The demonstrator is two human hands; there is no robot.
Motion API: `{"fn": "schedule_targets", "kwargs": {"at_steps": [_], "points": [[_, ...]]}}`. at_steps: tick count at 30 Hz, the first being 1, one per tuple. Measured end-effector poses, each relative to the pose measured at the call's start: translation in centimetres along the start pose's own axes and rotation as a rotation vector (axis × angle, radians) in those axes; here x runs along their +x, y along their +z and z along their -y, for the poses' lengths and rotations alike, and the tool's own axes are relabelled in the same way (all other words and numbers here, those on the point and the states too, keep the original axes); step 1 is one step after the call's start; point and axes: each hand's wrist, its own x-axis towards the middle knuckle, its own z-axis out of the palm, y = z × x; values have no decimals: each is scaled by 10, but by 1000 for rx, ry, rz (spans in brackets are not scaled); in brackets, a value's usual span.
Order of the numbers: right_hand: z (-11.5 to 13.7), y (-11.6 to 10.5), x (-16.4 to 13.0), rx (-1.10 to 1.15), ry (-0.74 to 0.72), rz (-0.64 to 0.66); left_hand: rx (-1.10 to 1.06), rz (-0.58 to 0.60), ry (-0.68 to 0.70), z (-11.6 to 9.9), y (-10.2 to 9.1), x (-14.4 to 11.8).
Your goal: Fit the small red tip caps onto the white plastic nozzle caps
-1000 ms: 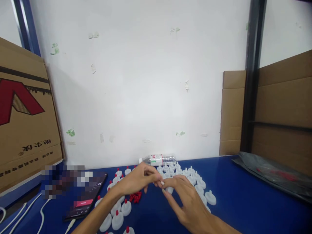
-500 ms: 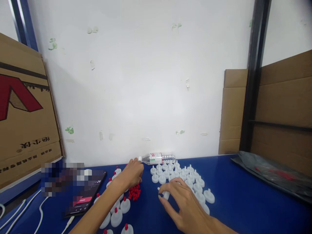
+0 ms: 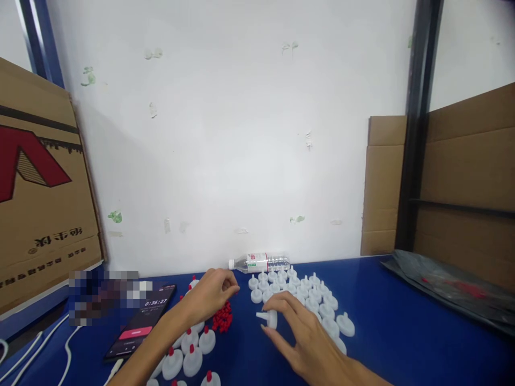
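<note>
Our right hand (image 3: 302,331) pinches a white, cone-spouted plastic lid (image 3: 272,319) sideways in the near centre, right of our left hand (image 3: 211,294), which seems to pinch a small red plastic cap (image 3: 237,291). We judge the lid light, stiff and smooth, best held by its rim.

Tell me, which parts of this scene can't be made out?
All in the head view:
- What, if anything, the left hand holds: too small, mostly covered by the hand itself.
- Underside of the held white cap: turned away from the camera, towards the right hand.
- Some red-tipped caps: behind the left forearm or cut by the bottom edge.
- Fine print on the bottle: too small.
- Cardboard box: cut by the left edge.
</note>
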Motion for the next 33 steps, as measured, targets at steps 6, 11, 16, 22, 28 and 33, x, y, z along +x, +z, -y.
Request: {"fn": "schedule_targets", "kwargs": {"at_steps": [6,11,16,22,28,33], "points": [[0,0,0,1,32,34,-422,-44,7,-15,11,-17],[2,-3,1,-19,53,11,-421,-58,41,-25,21,-22],[0,-3,0,-20,47,14,-563,-72,48,-34,26,-25],[-1,-4,-1,15,50,25,-805,-91,17,-46,33,-26],[-3,-6,-1,87,12,-14,-799,-70,-24,-45,41,-26],[-6,-7,-2,100,-15,-33,-613,-37,89,-49,43,-30]]}}
